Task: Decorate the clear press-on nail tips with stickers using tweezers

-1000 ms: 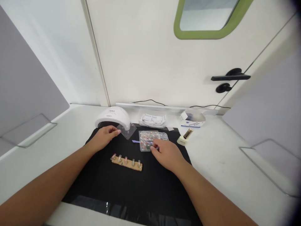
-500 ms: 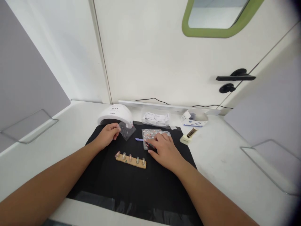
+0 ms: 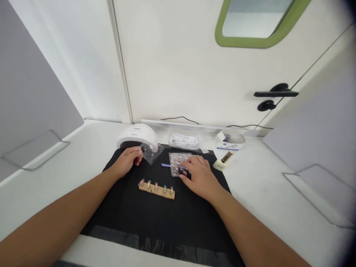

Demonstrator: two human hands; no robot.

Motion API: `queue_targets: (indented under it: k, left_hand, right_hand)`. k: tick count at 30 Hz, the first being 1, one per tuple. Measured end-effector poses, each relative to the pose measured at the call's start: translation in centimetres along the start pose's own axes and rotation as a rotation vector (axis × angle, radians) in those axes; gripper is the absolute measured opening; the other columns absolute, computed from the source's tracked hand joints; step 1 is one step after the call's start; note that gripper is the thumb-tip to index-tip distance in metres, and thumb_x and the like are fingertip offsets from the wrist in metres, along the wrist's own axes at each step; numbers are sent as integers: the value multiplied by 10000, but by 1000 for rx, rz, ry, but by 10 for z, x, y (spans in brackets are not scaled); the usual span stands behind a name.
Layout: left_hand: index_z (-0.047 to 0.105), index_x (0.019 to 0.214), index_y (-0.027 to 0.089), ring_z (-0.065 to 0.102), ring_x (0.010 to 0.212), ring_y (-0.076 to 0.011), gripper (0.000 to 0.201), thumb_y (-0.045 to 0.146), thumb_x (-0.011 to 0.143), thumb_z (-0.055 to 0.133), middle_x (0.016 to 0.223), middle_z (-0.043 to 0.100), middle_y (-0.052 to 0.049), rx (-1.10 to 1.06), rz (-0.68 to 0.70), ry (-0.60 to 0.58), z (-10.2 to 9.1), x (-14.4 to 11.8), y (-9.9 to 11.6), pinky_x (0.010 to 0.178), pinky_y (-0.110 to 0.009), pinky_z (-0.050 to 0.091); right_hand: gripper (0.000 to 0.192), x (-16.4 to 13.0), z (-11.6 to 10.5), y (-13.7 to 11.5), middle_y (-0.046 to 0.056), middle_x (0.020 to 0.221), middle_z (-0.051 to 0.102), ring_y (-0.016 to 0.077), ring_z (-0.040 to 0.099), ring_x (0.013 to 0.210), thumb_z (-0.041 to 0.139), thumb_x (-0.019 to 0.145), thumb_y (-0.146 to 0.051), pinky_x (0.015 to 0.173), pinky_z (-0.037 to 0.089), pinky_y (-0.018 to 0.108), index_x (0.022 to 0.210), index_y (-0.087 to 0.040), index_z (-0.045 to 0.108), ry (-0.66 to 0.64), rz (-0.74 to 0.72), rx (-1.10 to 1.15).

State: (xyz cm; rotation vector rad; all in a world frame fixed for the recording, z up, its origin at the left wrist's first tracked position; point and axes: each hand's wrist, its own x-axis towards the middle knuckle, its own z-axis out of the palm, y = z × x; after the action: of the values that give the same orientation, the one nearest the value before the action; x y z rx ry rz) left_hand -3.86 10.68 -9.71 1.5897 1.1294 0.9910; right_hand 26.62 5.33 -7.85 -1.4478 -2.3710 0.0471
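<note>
The right hand (image 3: 198, 176) hides part of the clear bead box (image 3: 179, 163), whose contents are too small to tell.

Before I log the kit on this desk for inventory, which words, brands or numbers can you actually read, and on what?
None can be read for sure.
White dome lamp: a short dark word on top, too small to make out.
White and blue box: dark print along its side, blurred.
White sachets: faint print, unreadable.
Bottle lying on its side: no readable label.
Clear case under the right hand, and small bag at the left hand: no lettering shows.
</note>
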Motion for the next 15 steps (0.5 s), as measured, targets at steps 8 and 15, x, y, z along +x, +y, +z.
queue_targets:
  k: [8,15]
  left_hand:
    - [598,1241,156,647,1049,-238,331,345,969,603,1236,627,-101,89,147,35,-6,-7,7,883,-439,572]
    - [608,1221,160,648,1030,-223,302,336,975,594,1226,631,-100,119,142,43,4,-8,9,876,-425,573]
  right_hand:
    - [205,-9,-9,-14,74,1044,679,251,569,1030,638,868,-217,945,471,430,1069,-215,680,23,-113,114]
    - [103,16,-24,-40,63,942,692,257,595,1024,591,917,-219,931,490,472,923,-192,690,-51,-52,-77]
